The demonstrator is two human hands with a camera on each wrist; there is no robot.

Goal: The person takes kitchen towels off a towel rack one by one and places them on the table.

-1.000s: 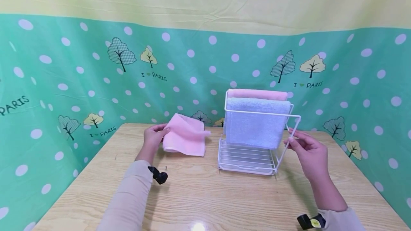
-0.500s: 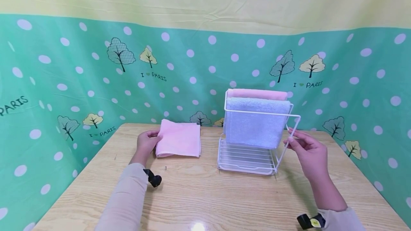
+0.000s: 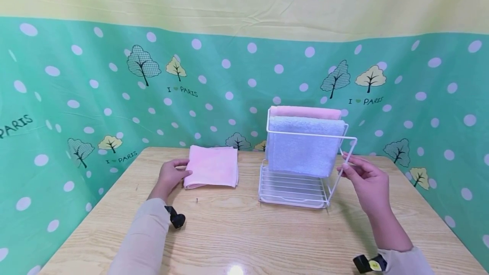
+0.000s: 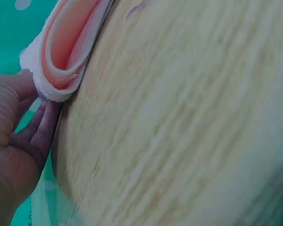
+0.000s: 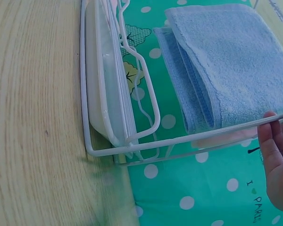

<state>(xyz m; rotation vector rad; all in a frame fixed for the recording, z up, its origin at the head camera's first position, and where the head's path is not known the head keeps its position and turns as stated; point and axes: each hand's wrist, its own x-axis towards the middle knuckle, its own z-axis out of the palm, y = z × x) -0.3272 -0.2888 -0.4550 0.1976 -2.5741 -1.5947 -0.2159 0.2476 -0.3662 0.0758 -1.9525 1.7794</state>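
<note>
A folded pink towel (image 3: 212, 166) lies on the table at the left, its layered fold (image 4: 61, 52) facing the left wrist camera. My left hand (image 3: 172, 177) is at its left edge, thumb and fingers about the fold. To the right stands a white wire towel rack (image 3: 302, 133) with a slatted tray at its base. A light blue towel (image 3: 305, 147) hangs over a rail, and a second pink towel (image 3: 305, 112) hangs behind it. My right hand (image 3: 368, 181) pinches the rack's slanting right side bar between thumb and fingers; in the right wrist view the fingertips (image 5: 270, 123) wrap that bar.
The light wood table (image 3: 244, 232) reaches back to a green curtain (image 3: 214, 88) with white dots and trees. Between the folded towel and the rack lies a strip of table. Black cameras (image 3: 175, 217) are strapped to both wrists.
The pink towel on the left has come down from a raised, rippled shape to lie flat and folded. My left hand has moved left and lower with it. The right hand stays on the rack.
</note>
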